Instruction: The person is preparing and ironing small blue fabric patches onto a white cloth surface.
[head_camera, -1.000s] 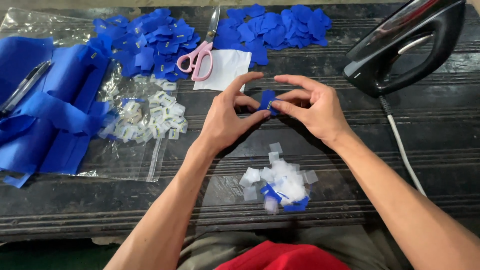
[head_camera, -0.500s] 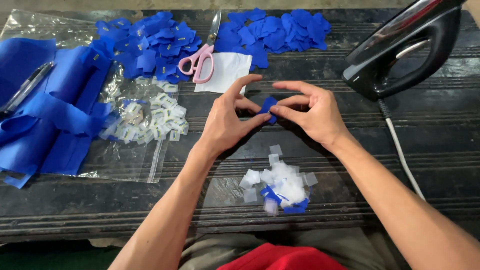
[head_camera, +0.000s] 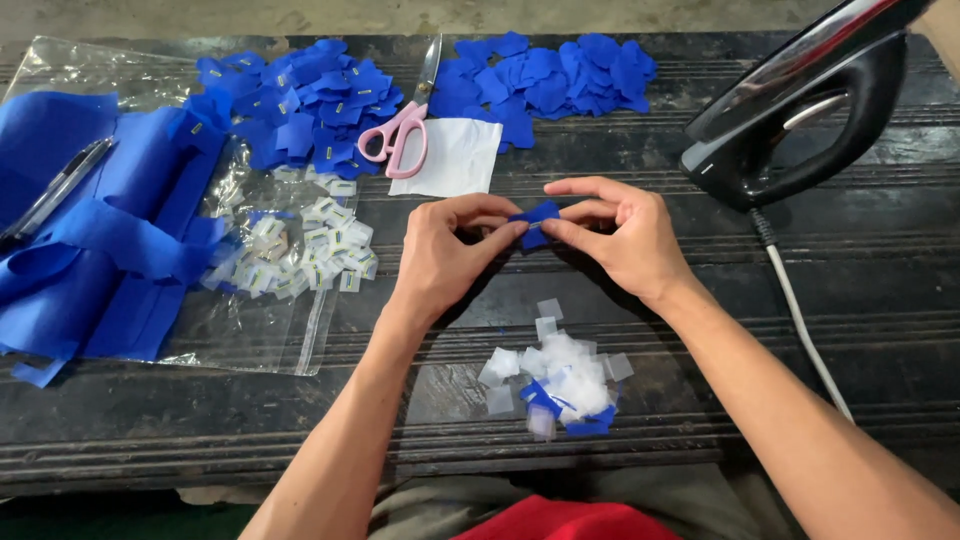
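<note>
Blue fabric piece (head_camera: 536, 222) sits pinched between both hands mid-desk, held just above the surface. My left hand (head_camera: 450, 250) grips its left edge w/ thumb and forefinger closed on it; right hand (head_camera: 618, 235) nips the right edge the same way, other fingers fanned out above. Looks to me like a peel or fold step on this one scrap, tbd which; next move prob calls for a fine fingertip pull w/o dropping it.

Near to far: nearest me, a heap of white paper bits (head_camera: 560, 375) w/ a few blue scraps mixed in. Left of the hands, small white tags (head_camera: 300, 255) on a clear plastic bag (head_camera: 250, 330), blue cloth strips (head_camera: 90, 240) and a pen (head_camera: 55, 190) beside. Farther: pink scissors (head_camera: 400, 130), white sheet (head_camera: 448, 158), two piles of cut blue pieces (head_camera: 300, 100) (head_camera: 550, 75). Far right, a black iron (head_camera: 800, 100), cord trailing across the dark desk (head_camera: 880, 290).
</note>
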